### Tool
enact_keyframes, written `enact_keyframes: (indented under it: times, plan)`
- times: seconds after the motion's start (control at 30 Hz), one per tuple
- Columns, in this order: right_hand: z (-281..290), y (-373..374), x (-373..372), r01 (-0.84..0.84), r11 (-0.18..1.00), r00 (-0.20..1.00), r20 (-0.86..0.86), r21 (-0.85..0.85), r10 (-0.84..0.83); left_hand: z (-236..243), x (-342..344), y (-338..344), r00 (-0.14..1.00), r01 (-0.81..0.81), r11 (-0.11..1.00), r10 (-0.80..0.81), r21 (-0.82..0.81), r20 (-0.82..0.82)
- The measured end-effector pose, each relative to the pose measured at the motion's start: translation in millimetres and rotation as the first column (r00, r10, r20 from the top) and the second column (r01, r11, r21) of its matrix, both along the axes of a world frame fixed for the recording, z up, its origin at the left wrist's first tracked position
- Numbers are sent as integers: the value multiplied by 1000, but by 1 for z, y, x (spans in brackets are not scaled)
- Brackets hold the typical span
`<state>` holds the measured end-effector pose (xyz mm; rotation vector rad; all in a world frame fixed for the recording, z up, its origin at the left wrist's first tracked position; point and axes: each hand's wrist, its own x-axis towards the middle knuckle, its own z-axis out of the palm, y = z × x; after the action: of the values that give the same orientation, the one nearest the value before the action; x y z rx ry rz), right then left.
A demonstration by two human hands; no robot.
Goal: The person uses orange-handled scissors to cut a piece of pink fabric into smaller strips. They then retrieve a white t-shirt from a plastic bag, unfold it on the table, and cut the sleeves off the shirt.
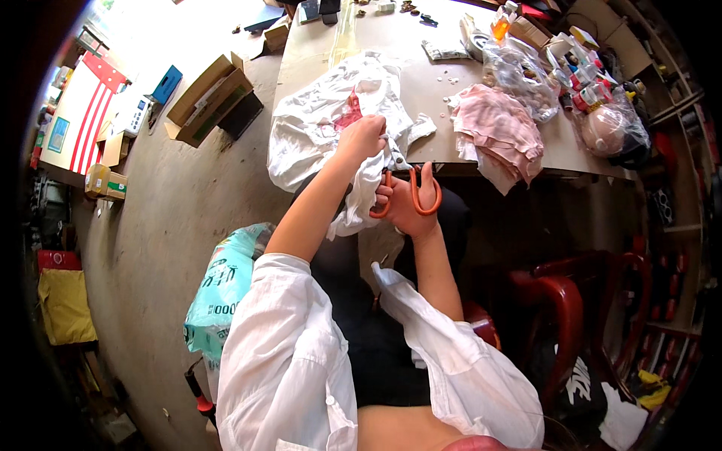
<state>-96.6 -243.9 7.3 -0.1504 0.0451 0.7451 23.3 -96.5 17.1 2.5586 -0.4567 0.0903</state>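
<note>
A white garment (316, 113) with a red print lies bunched over the near edge of the table, one part hanging down. My left hand (363, 137) is closed on its fabric near the red print. Just below and to the right, my right hand (410, 209) grips a pair of scissors (437, 203) by their orange-red looped handles, which stand apart. The blades are mostly hidden by the cloth and my fingers. Right of my hands, a folded pink ruffled cloth (496, 131) lies on the table and droops over its edge.
On the table (444, 139), clear plastic bags (519, 71) and small bottles crowd the right side. An open cardboard box (210, 98) stands off to the left. A teal plastic sack (226, 286) sits by my left arm, and a dark red wooden chair (560, 301) is at right.
</note>
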Motion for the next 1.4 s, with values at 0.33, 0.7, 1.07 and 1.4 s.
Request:
enact_keyframes:
  times: [0.33,0.7,1.07,1.4]
  plan:
    - [7,2,-1,-17,989,999,-32,147,22,-3,9,3,997,51,996,-46,-74,68]
    - [1,9,4,119,991,987,-118,62,-111,-1,2,7,774,335,865,-479,-374,-413]
    - [0,22,3,267,904,961,29,-333,-274,-7,-5,-18,969,240,943,-247,230,0]
    - [-12,20,8,257,922,965,134,-290,-227,-20,-11,-19,965,259,936,-262,238,-20]
